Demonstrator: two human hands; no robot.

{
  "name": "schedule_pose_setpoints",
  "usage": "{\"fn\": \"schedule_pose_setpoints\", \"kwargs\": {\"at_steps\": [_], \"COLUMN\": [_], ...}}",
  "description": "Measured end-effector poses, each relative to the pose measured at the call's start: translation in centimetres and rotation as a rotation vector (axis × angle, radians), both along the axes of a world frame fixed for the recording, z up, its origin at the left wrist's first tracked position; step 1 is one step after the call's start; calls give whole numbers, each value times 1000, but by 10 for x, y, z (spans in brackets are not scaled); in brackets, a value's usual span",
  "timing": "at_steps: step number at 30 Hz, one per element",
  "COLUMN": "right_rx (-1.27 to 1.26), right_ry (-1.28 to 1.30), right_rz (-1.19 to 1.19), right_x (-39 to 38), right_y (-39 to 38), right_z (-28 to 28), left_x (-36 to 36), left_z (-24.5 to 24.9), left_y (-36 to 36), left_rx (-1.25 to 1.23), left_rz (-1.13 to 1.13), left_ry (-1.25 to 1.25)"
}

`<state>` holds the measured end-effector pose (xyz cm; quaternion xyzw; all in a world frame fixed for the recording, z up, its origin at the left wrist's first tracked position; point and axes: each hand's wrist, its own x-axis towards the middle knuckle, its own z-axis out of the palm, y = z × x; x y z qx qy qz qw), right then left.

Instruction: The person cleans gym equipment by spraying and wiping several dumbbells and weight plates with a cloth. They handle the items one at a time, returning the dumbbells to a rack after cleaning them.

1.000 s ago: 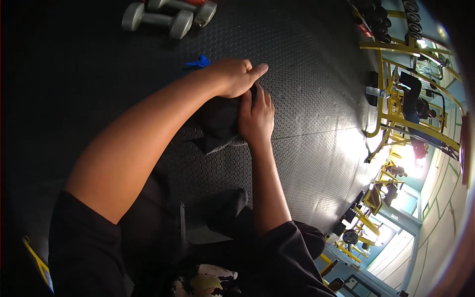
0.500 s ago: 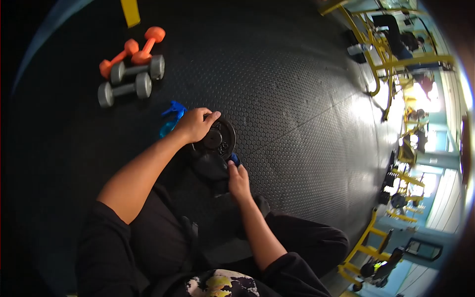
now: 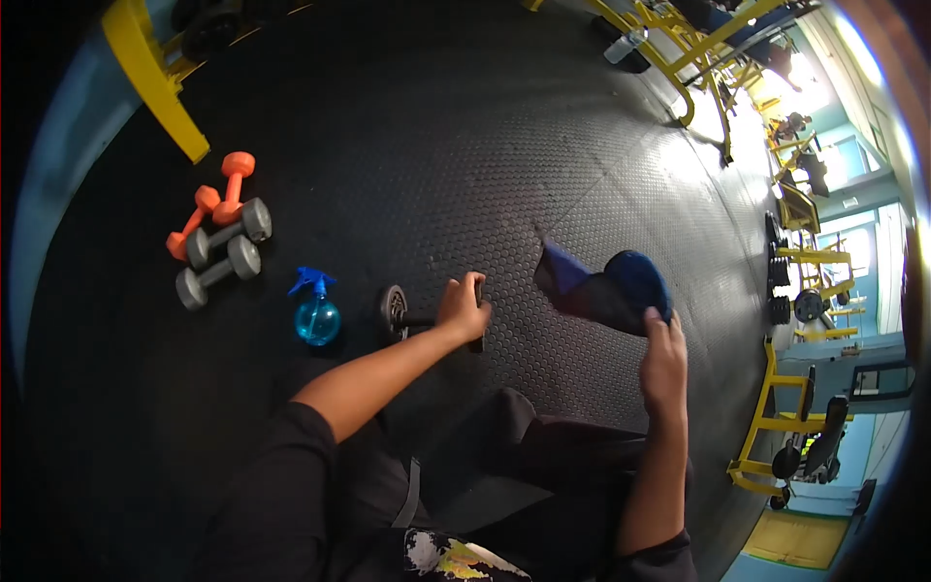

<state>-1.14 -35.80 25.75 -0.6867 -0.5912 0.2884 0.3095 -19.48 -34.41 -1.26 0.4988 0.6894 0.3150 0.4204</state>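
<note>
A black plate-loaded dumbbell (image 3: 393,308) is on the rubber floor in front of me, its bar running across the view. My left hand (image 3: 464,310) has its fingers wrapped over the right-hand plate, partly hiding it. Out to the right, my right hand (image 3: 664,359) pinches the edge of a dark blue cloth (image 3: 635,281), which hangs in the air with its far end flared to the left. Left of the dumbbell stands a spray bottle (image 3: 317,320) with a blue trigger head and blue liquid.
Two grey dumbbells (image 3: 221,274) and two orange dumbbells (image 3: 233,189) lie together at the left. Behind them rises a yellow frame leg (image 3: 160,82). Yellow gym machines (image 3: 766,422) line the right side, and a clear bottle (image 3: 626,46) is near one at the top.
My right hand has swung right, away from the dumbbell, with the cloth now spread out. The dumbbell has turned from plate-face-on to side-on. The spray bottle, partly hidden before, shows fully.
</note>
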Motion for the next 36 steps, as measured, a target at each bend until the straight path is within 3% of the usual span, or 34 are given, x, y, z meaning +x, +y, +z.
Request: {"fn": "schedule_pose_setpoints", "kwargs": {"at_steps": [1, 5, 7, 10, 11, 13, 14, 15, 16, 17, 18, 19, 21, 25, 26, 28, 30, 33, 36], "right_rx": [-76, -19, -44, -27, -45, -105, -143, -203, -121, -14, -123, -287, -142, 4, -5, -339, -636, -845, -721], "right_ry": [194, 372, 881, 917, 905, 489, 162, 356, 217, 88, -258, -261, -358, -450, -462, -427, -564, -440, -511], "right_rz": [-122, -364, -206, -208, -224, -250, -109, -43, 76, 201, 295, 354, 485, 629, 648, 707, 671, 710, 753], "right_x": [11, 53, 74, 81, 82, 79, 74, 43, 33, 25, 15, 0, -21, -52, -59, -75, -93, -92, -89], "right_y": [0, -3, -5, -11, -15, -25, -34, -35, -38, -39, -41, -35, -29, 19, 34, 70, 109, 146, 136], "right_z": [2, -14, -23, -54, -72, -117, -134, -124, -147, -178, -189, -195, -247, -283, -286, -285, -297, -327, -318], "left_x": [17, 59, 58, 36, 27, 1, -15, -29, -39, -44, -49, -58, -66, -54, -57, -59, -52, -56, -59], "left_z": [-5, -25, -19, -23, -26, -24, -17, -8, -11, -23, -39, -53, -77, -60, -61, -69, -89, -78, -79], "left_y": [2, 2, -3, -8, -10, -17, -24, -32, -39, -47, -52, -51, -53, -59, -58, -61, -61, -49, -41], "left_rx": [-7, -35, -43, -2, 113, 216, 301, 411, 540, 483, 425, 426, -192, -18, -26, -47, 27, 6, -65], "left_rz": [-3, -39, -81, -140, -79, 14, 23, 94, 207, 346, 488, 497, 447, 581, 600, 535, 613, 656, 671], "left_ry": [11, 167, 145, 161, 63, -48, 64, 219, 442, 518, 592, 595, -96, -427, -439, -298, -269, -283, -250]}}
